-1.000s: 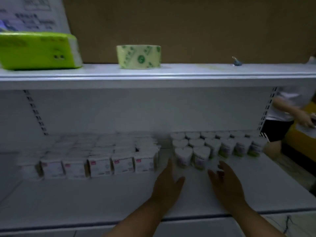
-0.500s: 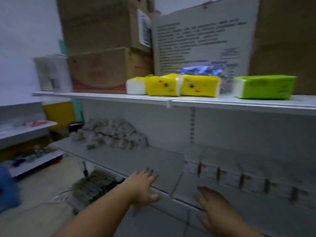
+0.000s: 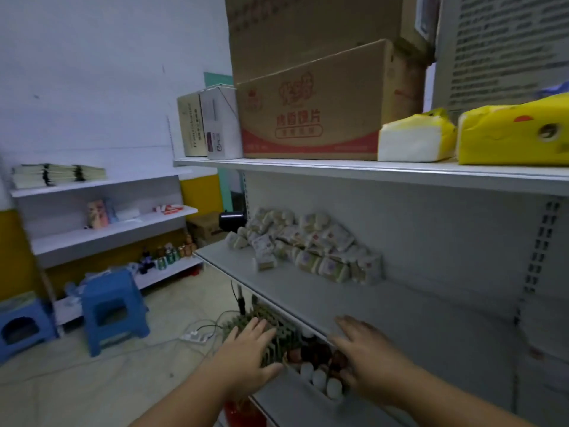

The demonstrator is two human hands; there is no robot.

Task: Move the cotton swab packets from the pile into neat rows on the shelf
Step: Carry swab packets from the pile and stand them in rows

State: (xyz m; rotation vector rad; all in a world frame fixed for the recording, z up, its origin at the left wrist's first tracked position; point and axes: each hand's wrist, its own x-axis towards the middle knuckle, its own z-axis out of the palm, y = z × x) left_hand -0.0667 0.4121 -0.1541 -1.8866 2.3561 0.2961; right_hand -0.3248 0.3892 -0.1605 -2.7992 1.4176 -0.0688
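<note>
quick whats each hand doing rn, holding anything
Left hand: open, fingers spread, holding nothing.
Right hand: open, fingers extended, holding nothing.

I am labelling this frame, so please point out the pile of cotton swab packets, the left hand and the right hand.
pile of cotton swab packets (image 3: 308, 251): head view, a packet mid-heap.
left hand (image 3: 246, 349): head view, back of the hand.
right hand (image 3: 369, 355): head view, back of the hand.

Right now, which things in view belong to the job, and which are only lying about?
For the job: pile of cotton swab packets; middle shelf; left hand and right hand, both empty.
Lying about: cardboard boxes; yellow tissue pack; blue stool.
</note>
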